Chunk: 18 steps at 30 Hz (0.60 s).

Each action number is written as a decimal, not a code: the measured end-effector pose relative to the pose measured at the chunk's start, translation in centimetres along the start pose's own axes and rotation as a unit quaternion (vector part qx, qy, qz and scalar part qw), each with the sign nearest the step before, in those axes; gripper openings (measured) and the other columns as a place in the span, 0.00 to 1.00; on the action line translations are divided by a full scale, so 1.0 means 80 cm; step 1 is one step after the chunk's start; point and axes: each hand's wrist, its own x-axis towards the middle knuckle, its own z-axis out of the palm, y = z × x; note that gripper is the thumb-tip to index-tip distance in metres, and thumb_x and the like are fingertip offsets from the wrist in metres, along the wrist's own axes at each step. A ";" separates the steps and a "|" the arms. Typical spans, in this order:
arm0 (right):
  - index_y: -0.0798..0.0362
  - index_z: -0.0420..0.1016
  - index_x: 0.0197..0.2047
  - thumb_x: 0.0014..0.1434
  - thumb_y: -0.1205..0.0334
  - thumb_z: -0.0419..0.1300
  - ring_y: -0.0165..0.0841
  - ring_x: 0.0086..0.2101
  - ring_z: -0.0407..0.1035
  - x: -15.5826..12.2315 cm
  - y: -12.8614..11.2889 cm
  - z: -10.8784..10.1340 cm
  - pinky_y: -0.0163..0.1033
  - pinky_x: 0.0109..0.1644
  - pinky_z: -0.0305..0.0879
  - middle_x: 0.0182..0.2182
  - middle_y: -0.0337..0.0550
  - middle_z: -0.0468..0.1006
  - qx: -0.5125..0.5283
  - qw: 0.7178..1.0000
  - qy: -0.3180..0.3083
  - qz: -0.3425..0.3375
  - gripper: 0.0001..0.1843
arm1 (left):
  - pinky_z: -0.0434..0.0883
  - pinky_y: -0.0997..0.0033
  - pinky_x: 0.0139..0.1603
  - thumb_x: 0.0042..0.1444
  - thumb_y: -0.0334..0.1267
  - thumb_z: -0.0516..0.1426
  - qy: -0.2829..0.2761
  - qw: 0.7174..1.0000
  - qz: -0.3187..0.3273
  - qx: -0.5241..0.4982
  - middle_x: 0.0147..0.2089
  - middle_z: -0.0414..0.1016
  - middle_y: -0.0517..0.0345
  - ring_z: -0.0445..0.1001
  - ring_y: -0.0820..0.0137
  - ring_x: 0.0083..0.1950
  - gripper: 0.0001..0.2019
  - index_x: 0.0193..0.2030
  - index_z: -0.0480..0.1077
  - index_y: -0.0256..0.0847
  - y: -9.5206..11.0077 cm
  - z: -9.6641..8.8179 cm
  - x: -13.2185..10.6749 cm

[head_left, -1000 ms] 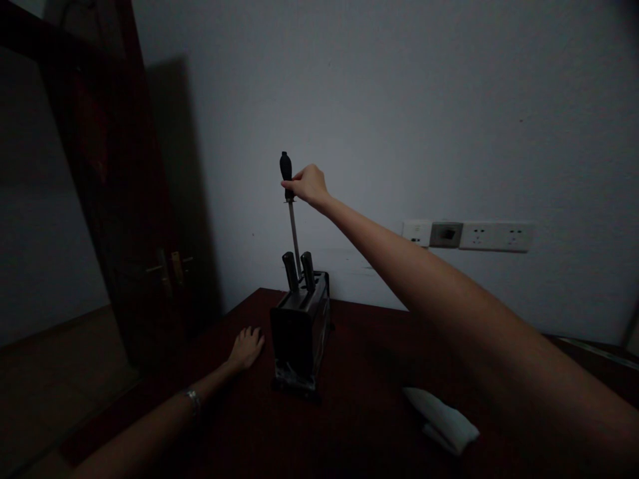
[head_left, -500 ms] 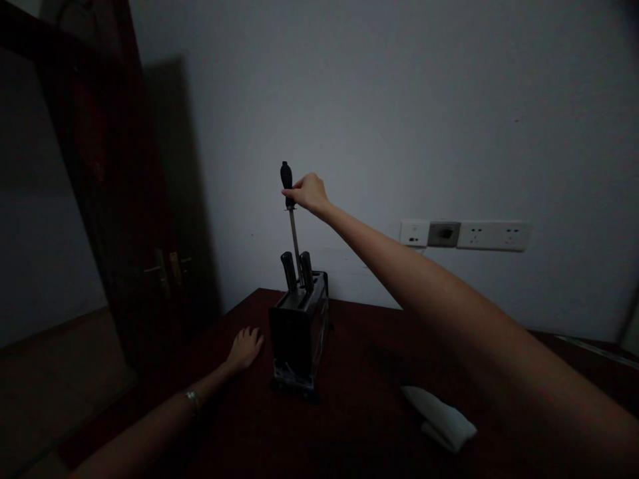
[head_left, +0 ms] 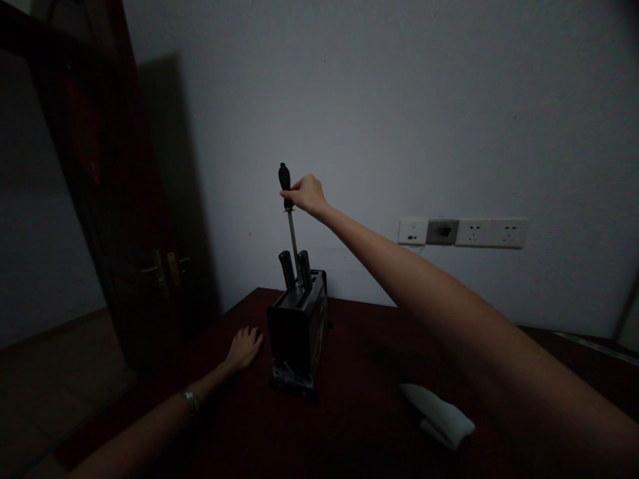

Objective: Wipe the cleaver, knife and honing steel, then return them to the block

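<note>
A honing steel [head_left: 292,229] with a black handle stands nearly upright, its thin rod reaching down into the top of a dark knife block [head_left: 292,339]. My right hand [head_left: 307,193] pinches the lower part of that handle between thumb and fingers. Two black knife handles, a left one [head_left: 286,271] and a right one [head_left: 305,269], rise from the block on either side of the rod. Left of the block, my left hand [head_left: 244,347] lies on the dark red table with its fingers spread, apart from the block.
A folded whitish cloth [head_left: 438,414] lies on the table [head_left: 359,406] to the right. Behind stands a pale wall with sockets [head_left: 464,232]. An open door [head_left: 154,219] is at the left, beyond the table's edge.
Almost nothing differs. The whole view has shifted very slightly; my right hand still grips the honing steel and my left hand still lies on the table.
</note>
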 end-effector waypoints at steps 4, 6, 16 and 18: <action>0.62 0.77 0.29 0.47 0.58 0.62 0.36 0.32 0.70 0.000 -0.001 0.000 0.39 0.38 0.64 0.26 0.49 0.75 -0.006 1.000 0.003 0.006 0.13 | 0.55 0.59 0.55 0.60 0.46 0.37 0.001 1.000 -0.002 0.000 0.58 0.60 0.42 0.58 0.58 0.58 0.25 0.56 0.60 0.34 0.000 0.000 0.000; 0.62 0.77 0.29 0.47 0.57 0.62 0.36 0.33 0.70 0.000 -0.001 0.000 0.39 0.39 0.64 0.26 0.49 0.75 -0.005 1.000 0.002 0.003 0.14 | 0.55 0.59 0.55 0.60 0.46 0.38 0.000 1.000 -0.004 -0.001 0.58 0.60 0.42 0.58 0.57 0.58 0.25 0.56 0.60 0.34 0.000 0.000 0.000; 0.63 0.76 0.31 0.48 0.57 0.61 0.37 0.35 0.69 -0.002 0.001 0.000 0.39 0.41 0.63 0.28 0.51 0.76 -0.007 1.000 -0.015 0.009 0.15 | 0.54 0.59 0.56 0.60 0.46 0.37 -0.001 1.000 -0.006 -0.005 0.59 0.58 0.42 0.56 0.57 0.59 0.25 0.57 0.59 0.34 0.000 0.000 0.001; 0.63 0.77 0.31 0.48 0.57 0.61 0.37 0.35 0.69 -0.002 0.003 0.001 0.38 0.40 0.63 0.28 0.51 0.76 -0.005 1.000 -0.014 0.009 0.15 | 0.54 0.59 0.56 0.60 0.47 0.37 -0.002 1.000 -0.008 -0.005 0.59 0.59 0.42 0.56 0.57 0.59 0.25 0.57 0.59 0.35 0.000 0.001 0.001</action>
